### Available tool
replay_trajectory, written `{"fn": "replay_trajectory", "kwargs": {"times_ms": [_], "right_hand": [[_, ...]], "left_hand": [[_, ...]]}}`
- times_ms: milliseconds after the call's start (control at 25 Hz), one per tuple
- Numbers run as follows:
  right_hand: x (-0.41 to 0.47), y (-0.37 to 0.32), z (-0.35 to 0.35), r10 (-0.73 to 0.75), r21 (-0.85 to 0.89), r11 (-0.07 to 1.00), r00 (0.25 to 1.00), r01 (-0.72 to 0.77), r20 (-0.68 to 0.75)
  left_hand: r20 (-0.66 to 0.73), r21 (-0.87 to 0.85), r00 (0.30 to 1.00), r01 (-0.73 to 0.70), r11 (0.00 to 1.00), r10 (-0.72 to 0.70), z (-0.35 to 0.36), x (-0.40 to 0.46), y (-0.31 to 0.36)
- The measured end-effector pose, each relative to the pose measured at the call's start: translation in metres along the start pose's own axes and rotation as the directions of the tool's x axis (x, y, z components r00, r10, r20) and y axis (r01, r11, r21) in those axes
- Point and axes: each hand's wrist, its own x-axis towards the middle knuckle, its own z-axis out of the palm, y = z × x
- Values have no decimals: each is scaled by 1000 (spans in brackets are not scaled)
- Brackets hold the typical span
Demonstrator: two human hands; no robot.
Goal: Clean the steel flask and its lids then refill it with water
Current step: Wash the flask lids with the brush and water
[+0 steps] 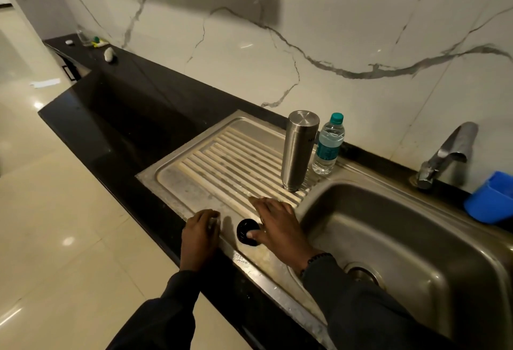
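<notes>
Steel flask inverted on drainboard, apparently washed, draining. Right hand fingers spread, thumb touching black lid. Left hand curled around small steel lid. Refill pending.

- Steel flask and plastic bottle stand touching at the drainboard's far right corner.
- Ribbed drainboard left of them lies bare.
- Black lid sits between both hands.

head view: worn on the person's head | faces forward and down, tilted | close above the draining board at 12 o'clock | sink basin toward 3 o'clock, floor toward 9 o'clock | wide angle, only one view, nothing shared
</notes>
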Motion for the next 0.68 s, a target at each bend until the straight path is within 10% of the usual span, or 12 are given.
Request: {"fn": "replay_trajectory", "kwargs": {"times_ms": [200, 480, 560, 680], "right_hand": [[-6, 12, -29, 133, 271, 962, 915, -27, -380], [-48, 52, -73, 454, 307, 888, 754, -342, -474], [-73, 69, -74, 518, 319, 852, 748, -414, -415], [-119, 98, -73, 670, 66, 731, 732, -679, 120]], "left_hand": [[-290, -303, 957, -70, 950, -23, -21, 14, 69], [21, -364, 909, -382, 850, 417, 18, 24, 177], [204, -341, 837, -425, 839, 507, 49, 20, 184], [598, -205, 658, -426, 881, 457, 99, 6, 190]]}}
